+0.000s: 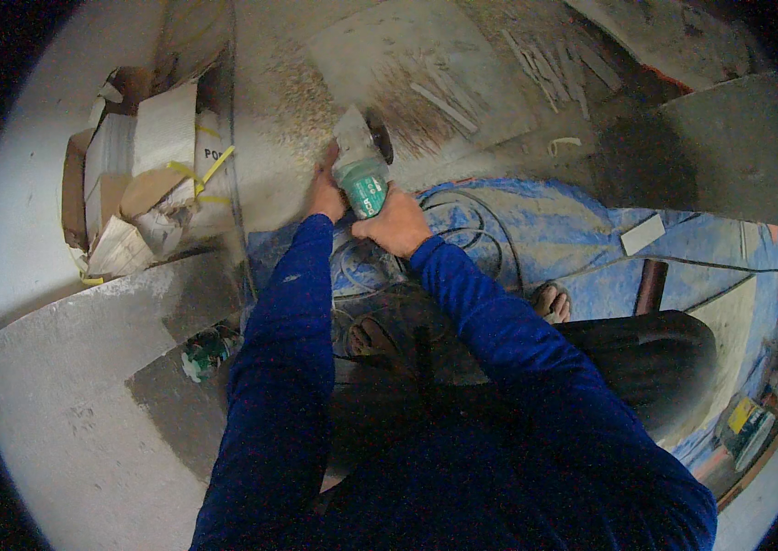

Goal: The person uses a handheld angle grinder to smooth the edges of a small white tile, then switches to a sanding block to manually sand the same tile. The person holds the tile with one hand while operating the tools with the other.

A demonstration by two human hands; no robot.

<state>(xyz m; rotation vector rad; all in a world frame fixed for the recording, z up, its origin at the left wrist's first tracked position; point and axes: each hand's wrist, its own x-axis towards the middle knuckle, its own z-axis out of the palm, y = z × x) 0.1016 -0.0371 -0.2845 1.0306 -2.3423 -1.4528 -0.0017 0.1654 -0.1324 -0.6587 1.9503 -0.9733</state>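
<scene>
Both my hands hold a green angle grinder (369, 188) out in front of me, above the dusty floor. My left hand (326, 191) is closed at the left side of the tool, near its head; its fingers are partly hidden. Around the rear of the green body, my right hand (396, 222) is wrapped. A dark round disc (378, 138) shows at the grinder's far right end, beside a pale guard-like part. Beyond the disc lie reddish-brown streaks of dust and thin cut strips (444, 107) on a pale board.
Left stands a torn cardboard box (132, 174) with yellow strapping. A black cable (499, 234) coils over a blue sheet (554, 207) near my sandalled feet. Large grey slabs (738, 151) lie right, with more strips (559, 69) behind. A green tool (210, 352) sits by my left arm.
</scene>
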